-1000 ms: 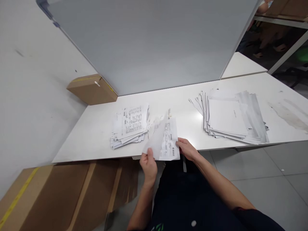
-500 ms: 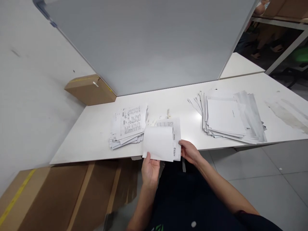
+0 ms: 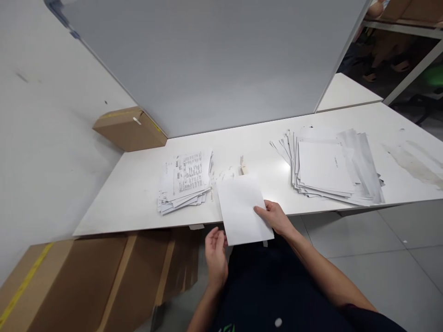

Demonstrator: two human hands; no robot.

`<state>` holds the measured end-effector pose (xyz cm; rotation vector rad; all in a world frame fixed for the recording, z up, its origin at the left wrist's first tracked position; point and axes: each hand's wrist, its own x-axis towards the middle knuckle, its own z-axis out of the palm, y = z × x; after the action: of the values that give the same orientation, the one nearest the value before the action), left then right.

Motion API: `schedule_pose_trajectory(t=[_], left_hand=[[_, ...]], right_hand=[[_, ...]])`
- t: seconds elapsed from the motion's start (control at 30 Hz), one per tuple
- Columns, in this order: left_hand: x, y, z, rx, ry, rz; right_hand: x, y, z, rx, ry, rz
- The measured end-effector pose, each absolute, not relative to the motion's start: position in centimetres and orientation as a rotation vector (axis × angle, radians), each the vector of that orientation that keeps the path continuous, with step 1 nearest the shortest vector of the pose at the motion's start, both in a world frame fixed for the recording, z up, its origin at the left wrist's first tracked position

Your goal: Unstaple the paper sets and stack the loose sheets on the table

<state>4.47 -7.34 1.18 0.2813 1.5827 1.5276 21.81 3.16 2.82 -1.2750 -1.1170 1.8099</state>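
Note:
A blank white sheet of paper [image 3: 242, 207] is held at the table's front edge, tilted a little; whether more sheets lie under it is hidden. My right hand [image 3: 275, 217] pinches its right side, thumb on top and fingers beneath. Beside the lower left edge is my left hand [image 3: 216, 253], its fingers loosely bent and apart, not gripping the sheet. Left of the sheet lies a stack of printed papers [image 3: 188, 177]. A larger, fanned-out stack of papers [image 3: 325, 166] rests to the right.
A pale board [image 3: 221, 69] stands along the back of the white table [image 3: 128, 198]. One cardboard box [image 3: 128, 129] sits at the back left, and large cardboard boxes [image 3: 86, 276] stand below the front left edge. A small beige object [image 3: 244, 169] lies behind the sheet.
The sheet that was folded over printed text now lies flat with its blank side up. My left hand has let go and dropped slightly; my right thumb has come onto the sheet.

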Motion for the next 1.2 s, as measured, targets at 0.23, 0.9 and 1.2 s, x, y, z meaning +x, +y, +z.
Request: schedule_pose_trajectory(t=[0.23, 0.9, 1.2], left_hand=[[2.1, -4.6, 3.3, 0.67, 1.472, 1.524], [1.8, 1.0, 6.5, 0.781, 1.042, 1.613], [3.3, 2.1, 9.2, 1.198, 1.16, 1.741]], right_hand=[[22.7, 3.0, 5.4, -1.135, -1.41, 1.777], [23.8, 4.0, 7.0, -1.042, -1.752, 1.194], [21.6, 6.6, 4.6, -0.963, -1.352, 1.419]])
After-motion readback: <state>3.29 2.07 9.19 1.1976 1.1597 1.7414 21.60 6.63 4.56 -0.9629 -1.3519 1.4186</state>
